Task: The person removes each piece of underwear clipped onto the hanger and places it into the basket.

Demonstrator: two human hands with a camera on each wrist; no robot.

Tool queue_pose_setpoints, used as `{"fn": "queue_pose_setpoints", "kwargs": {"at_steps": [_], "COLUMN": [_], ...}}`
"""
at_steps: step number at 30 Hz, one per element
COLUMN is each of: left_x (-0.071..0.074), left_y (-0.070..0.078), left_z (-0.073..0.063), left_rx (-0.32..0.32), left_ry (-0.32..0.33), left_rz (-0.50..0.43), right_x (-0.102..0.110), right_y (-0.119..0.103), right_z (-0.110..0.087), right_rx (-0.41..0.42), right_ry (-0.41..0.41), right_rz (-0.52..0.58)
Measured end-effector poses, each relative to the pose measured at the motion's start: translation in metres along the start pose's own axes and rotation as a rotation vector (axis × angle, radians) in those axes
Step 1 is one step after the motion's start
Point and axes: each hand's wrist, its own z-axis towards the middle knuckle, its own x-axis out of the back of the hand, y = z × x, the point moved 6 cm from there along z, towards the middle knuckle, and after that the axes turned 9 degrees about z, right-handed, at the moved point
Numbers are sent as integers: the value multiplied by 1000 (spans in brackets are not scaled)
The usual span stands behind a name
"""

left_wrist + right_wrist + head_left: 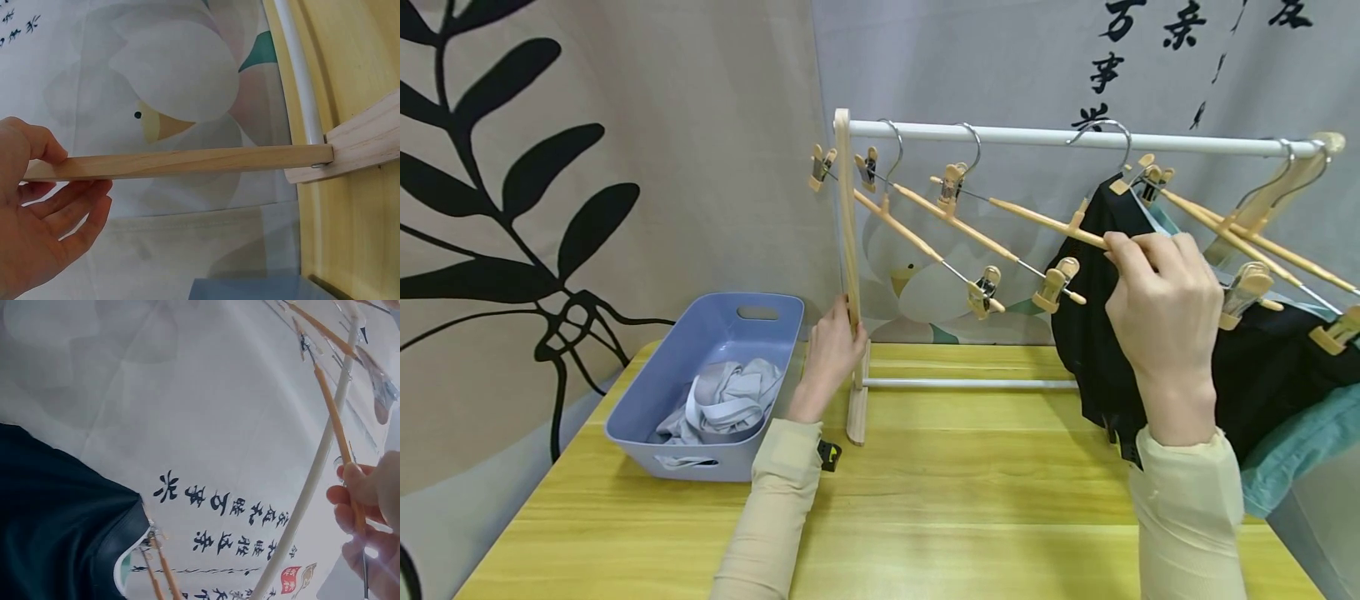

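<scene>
My left hand (833, 350) grips the left wooden post (187, 160) of a small clothes rack, with thumb and fingers on either side of the wood. My right hand (1168, 321) holds the wooden bar of a clip hanger (1037, 219), whose metal hook is at the white top rail (1015, 134). In the right wrist view, thumb and fingers wrap that bar (337, 425). A black garment (1086, 267) hangs clipped just behind the right hand. Two clip hangers without clothes (910, 233) hang nearer the left post.
A blue basket (625, 433) with a crumpled light grey garment (730, 400) stands on the left of the wooden table (970, 492). A teal garment (1288, 467) hangs at the right, below black cloth. A small black-and-yellow object (830, 456) lies beside the left sleeve.
</scene>
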Motion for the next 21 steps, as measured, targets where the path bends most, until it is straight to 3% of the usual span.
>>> {"fn": "queue_pose_setpoints", "kwargs": {"at_steps": [5,14,21], "left_x": [0,-1,-1], "left_y": [-1,-1,-1], "left_z": [0,0,0], "left_rx": [7,10,8], "left_ry": [-4,-20,-20], "left_rz": [4,6,6], "right_x": [-4,-18,-27], "right_y": [-2,-8,-14], "right_z": [12,23,28], "right_rx": [-18,-16,43], "right_ry": [7,-67,-121], "right_rz": [-1,5,-6]}}
